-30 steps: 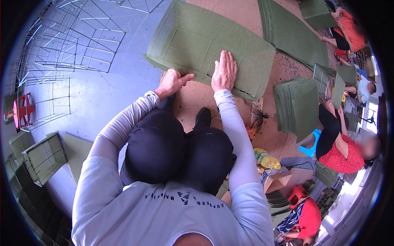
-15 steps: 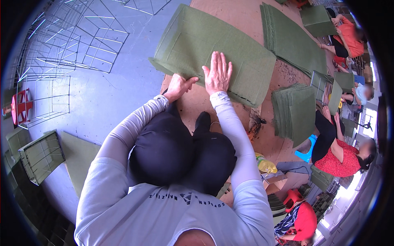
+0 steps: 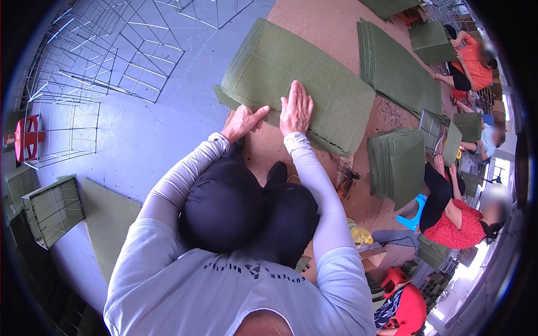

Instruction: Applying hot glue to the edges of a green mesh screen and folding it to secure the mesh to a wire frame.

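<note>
So the green felt-covered frame (image 3: 330, 87) is laid across the left edge of the brown cardboard (image 3: 319, 19), with its left end sticking out over the grey floor (image 3: 168, 123). Faint straight ridges can be seen under the felt, so wire is presumably hidden underneath.

The right hand (image 3: 297, 112) is opened out flat, palm down, near the side closest to the body, with nothing gripped. My guess: it's put there so the cover is pinned down and the whole thing is steadied. The left hand (image 3: 242, 123) is half closed at that same near side, fingers curled and thumb stretched out along it. Whether any felt is actually pinched can't be told from this angle, but the border looks to be braced by it.

Two piles are set toward the cardboard's right side: a long sheet stack (image 3: 395, 70) and a shorter fanned stack (image 3: 400, 165), likely parked there so sheets can be grabbed easily. Bare wire frames (image 3: 148, 56) are set on the grey floor, beyond the cardboard's left edge, maybe because too much room would be eaten up otherwise.
</note>
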### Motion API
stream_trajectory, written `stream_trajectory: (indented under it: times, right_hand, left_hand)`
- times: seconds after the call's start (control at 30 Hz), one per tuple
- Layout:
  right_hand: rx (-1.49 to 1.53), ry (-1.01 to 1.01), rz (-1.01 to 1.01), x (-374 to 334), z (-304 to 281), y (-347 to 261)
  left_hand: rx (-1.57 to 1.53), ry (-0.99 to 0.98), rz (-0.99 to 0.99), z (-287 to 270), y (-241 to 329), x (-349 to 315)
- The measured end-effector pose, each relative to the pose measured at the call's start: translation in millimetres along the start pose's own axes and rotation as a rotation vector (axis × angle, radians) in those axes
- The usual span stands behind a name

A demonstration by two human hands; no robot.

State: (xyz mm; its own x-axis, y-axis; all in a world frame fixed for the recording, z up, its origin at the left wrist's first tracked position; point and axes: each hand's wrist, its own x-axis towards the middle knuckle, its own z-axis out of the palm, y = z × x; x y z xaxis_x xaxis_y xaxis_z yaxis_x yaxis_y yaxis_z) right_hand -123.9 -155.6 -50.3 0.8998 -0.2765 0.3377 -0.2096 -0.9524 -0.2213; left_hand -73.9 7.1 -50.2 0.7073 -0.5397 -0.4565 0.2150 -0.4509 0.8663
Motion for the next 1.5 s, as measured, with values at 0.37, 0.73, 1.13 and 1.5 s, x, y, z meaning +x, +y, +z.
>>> stream_trajectory:
  times: [0.37,0.73,1.13,1.5]
  right_hand:
    - [-0.039,0.011,-0.016,2,3,5]
    - [0.090,-0.014,-0.092,16,0,-32]
    - [-0.004,-0.052,-0.081,19,11,-38]
    - [0.025,-0.063,-0.029,16,12,-31]
  left_hand:
    - [0.025,0.071,0.176,-3,-14,-7]
    - [-0.106,0.091,0.115,1,-33,3]
    - [-0.272,0.468,0.056,-62,-2,-2]
    - [-0.102,0.482,0.099,-71,1,-26]
